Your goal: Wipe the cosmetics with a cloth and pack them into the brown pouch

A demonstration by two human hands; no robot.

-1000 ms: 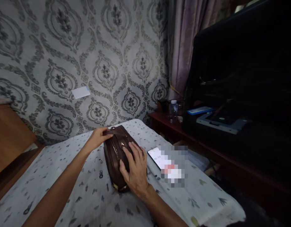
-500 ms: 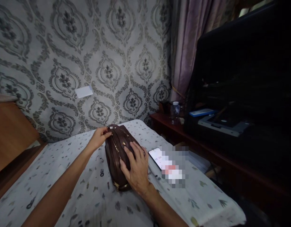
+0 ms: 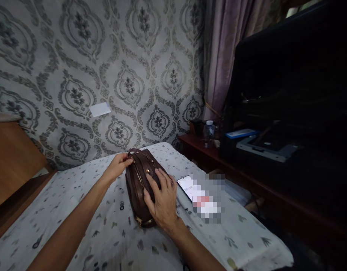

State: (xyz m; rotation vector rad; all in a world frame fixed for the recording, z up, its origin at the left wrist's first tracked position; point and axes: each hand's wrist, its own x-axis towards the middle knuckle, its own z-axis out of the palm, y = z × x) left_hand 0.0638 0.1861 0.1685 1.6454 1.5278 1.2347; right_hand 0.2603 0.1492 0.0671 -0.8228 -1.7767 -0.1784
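A brown leather handbag (image 3: 138,192) with gold zippers lies lengthwise on the patterned bedspread (image 3: 105,226). At its far left end, my left hand (image 3: 117,166) pinches a small zipper pull (image 3: 133,160); the fingertips partly hide it. My right hand (image 3: 163,199) rests flat over the right side of the bag, fingers spread, pressing on the leather near a gold stud. To the right of the bag lies a smartphone (image 3: 186,184) with a lit screen, part of it blurred out.
Patterned wallpaper with a white card (image 3: 100,109) stands behind the bed. On the right, a dark red ledge (image 3: 187,142) holds a plastic bottle (image 3: 209,133) beside a purple curtain (image 3: 221,56). A wooden headboard (image 3: 15,162) borders the left.
My left hand has shifted very slightly toward the left at the bag's far end. The right hand and the bag stay almost where they were.
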